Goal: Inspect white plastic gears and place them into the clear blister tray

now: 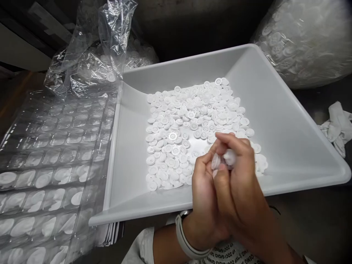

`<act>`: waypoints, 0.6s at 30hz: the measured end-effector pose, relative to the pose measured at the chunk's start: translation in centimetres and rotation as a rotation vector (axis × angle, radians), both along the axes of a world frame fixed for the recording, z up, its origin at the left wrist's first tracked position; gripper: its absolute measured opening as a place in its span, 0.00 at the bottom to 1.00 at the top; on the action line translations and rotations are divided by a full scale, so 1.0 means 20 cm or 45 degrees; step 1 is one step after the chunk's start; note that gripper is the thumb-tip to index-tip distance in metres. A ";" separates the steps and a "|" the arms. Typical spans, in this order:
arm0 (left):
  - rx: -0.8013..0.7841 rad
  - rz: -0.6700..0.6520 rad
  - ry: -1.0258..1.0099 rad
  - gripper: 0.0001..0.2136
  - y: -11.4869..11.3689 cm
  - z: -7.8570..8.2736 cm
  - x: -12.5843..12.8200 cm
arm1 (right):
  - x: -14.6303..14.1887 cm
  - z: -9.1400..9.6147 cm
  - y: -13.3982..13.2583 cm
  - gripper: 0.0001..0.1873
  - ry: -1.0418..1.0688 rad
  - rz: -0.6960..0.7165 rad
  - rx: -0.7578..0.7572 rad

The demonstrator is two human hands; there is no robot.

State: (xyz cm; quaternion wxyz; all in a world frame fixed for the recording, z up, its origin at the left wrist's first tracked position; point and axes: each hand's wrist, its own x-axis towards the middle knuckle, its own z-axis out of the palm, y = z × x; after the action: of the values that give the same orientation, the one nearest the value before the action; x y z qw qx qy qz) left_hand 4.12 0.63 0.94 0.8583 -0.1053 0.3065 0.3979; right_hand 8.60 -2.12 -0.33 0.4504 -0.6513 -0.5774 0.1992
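Both hands are brought together above the near side of a wide grey bin. The left hand (205, 179) and the right hand (242, 172) form a single cupped grip, palms facing and fingers curled inward, closed round a few held discs (216, 161). The right thumb lies across the near side of the cluster. The exact number enclosed cannot be told, as the fingers cover part of it and there is some blur.

Further loose discs (167, 157) lie spread over the floor of the grey bin (288, 143), overlapping in places; several show a ring of holes about the centre.

Handling assessment: the discs appear to be moulded plastic and are judged very light and stiff, with smooth faces likely to slide against one another and out through gaps between fingers. Breakage is judged unlikely under ordinary pressure; scuffing or a chipped rim is the more credible fault. A single disc is best taken by opposite points of its rim; a cluster is better contained in cupped palms than squeezed.

A clear pocketed sheet (100, 124) stands left of the bin.
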 end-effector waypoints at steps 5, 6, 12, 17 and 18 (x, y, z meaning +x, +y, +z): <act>0.043 0.094 -0.136 0.14 0.02 -0.04 -0.03 | 0.13 -0.04 -0.03 0.34 -0.163 0.036 0.159; 0.068 0.090 -0.174 0.14 0.02 -0.05 -0.03 | 0.16 -0.04 -0.04 0.35 -0.195 0.049 0.163; 0.164 -0.044 -0.246 0.17 0.02 -0.04 -0.05 | 0.22 -0.02 -0.02 0.36 -0.516 0.158 -0.003; 0.182 -0.109 -0.335 0.20 0.03 -0.04 -0.07 | 0.24 -0.01 -0.03 0.37 -0.377 0.164 0.050; 0.180 -0.103 -0.338 0.20 0.03 -0.04 -0.07 | 0.25 -0.01 -0.04 0.36 -0.301 0.148 0.062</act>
State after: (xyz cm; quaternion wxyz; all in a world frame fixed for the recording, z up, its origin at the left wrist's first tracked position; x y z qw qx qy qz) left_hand 2.67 1.14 0.11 0.9119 -0.0838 0.1654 0.3661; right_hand 13.59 -2.90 -0.56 0.3825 -0.6245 -0.6679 0.1327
